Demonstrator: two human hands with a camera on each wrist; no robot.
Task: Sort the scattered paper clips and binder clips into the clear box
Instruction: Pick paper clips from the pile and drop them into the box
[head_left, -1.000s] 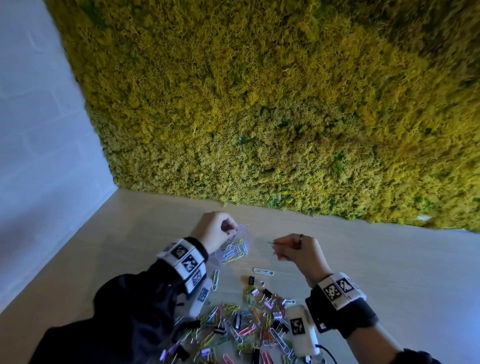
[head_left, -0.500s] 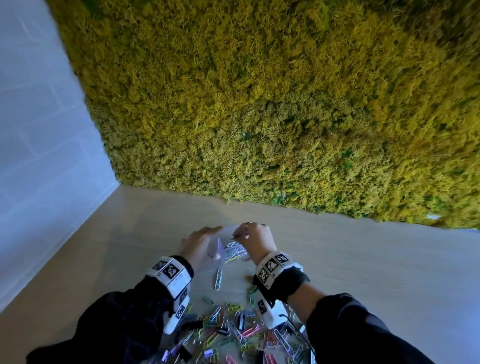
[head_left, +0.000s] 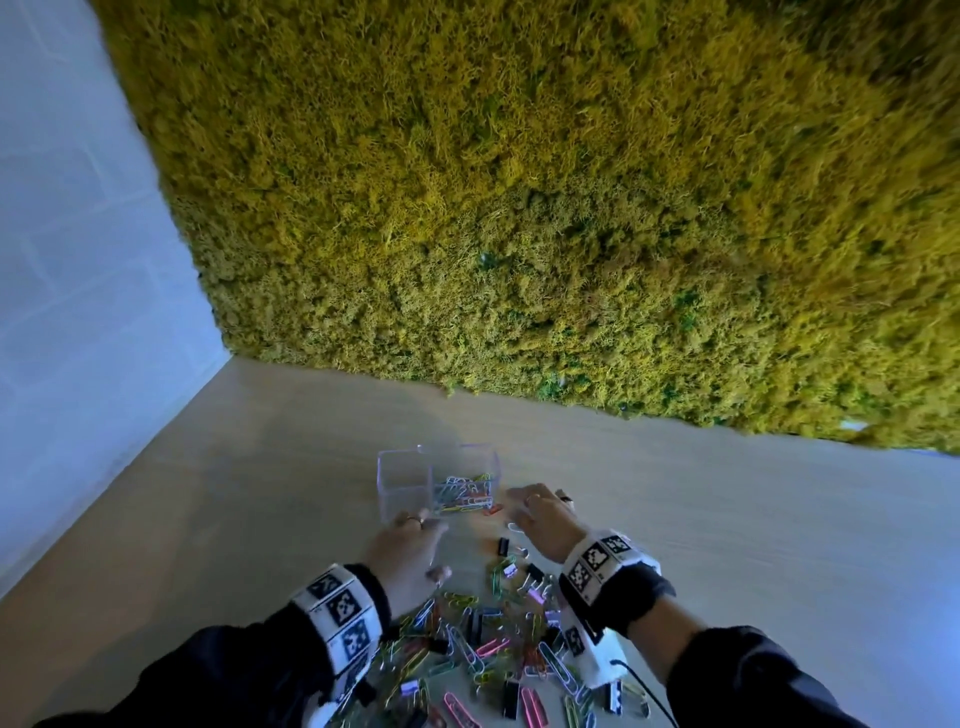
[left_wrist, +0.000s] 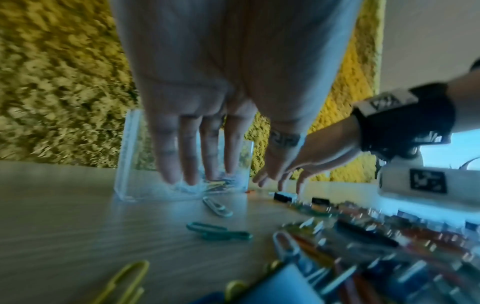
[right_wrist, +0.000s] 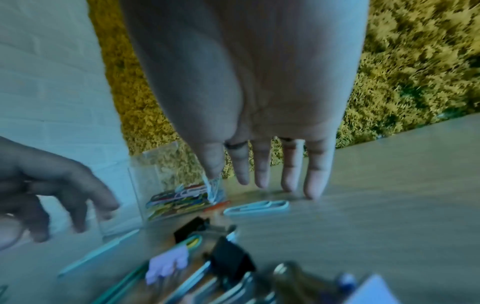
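Note:
The clear box (head_left: 402, 480) stands upright on the wooden table, with coloured paper clips (head_left: 465, 493) in its right compartment. My left hand (head_left: 415, 540) hovers just in front of the box, fingers straight and holding nothing (left_wrist: 182, 164). My right hand (head_left: 535, 512) is beside the box's right front corner, fingers spread and empty (right_wrist: 262, 170), just above a white paper clip (right_wrist: 257, 206). A heap of paper clips and black binder clips (head_left: 493, 639) lies between my wrists. An orange clip (head_left: 491, 511) lies against the box.
A moss wall (head_left: 519, 208) rises behind the table (head_left: 727, 519), and a white wall (head_left: 78, 260) closes the left side. Loose clips lie near the box: a white one (left_wrist: 217, 206) and green ones (left_wrist: 221, 231). A black binder clip (right_wrist: 228, 259) sits under my right wrist.
Both hands held the box a moment ago. They have let go and drawn back toward the heap, fingers straightened, and the box now stands alone.

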